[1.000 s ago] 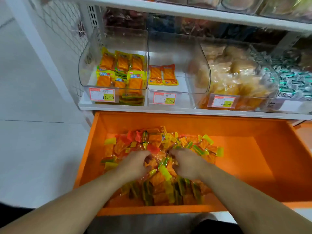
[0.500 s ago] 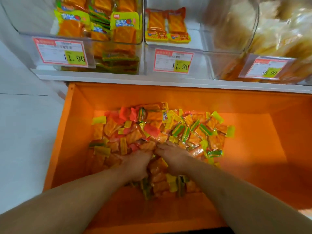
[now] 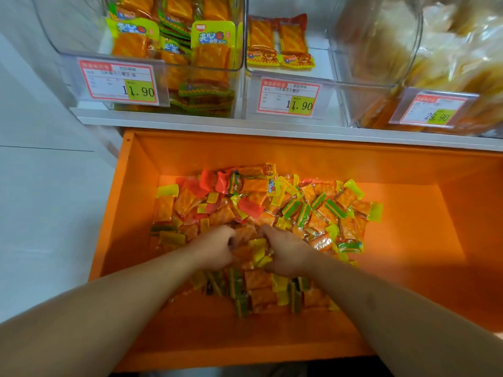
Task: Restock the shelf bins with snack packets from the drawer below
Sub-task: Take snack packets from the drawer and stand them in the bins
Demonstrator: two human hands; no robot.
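Observation:
An open orange drawer (image 3: 130, 202) holds a heap of small snack packets (image 3: 307, 210) in orange, yellow, green and red wrappers. Both my hands are sunk into the middle of the heap, side by side. My left hand (image 3: 217, 247) has its fingers curled around packets. My right hand (image 3: 285, 250) also grips a bunch of packets; the fingertips are buried. Above, the left clear bin (image 3: 68, 47) is well filled with yellow-topped packets. The middle clear bin (image 3: 324, 63) holds only two orange packets (image 3: 277, 42).
A third clear bin (image 3: 381, 50) at the right is full of pale bagged snacks. Price tags marked 11.90 and 29.90 hang on the bin fronts. The white shelf edge (image 3: 245, 123) overhangs the drawer's back. White floor lies at the left.
The camera has dropped and closed in on the drawer. My hands have drawn together in the heap and gathered packets between them.

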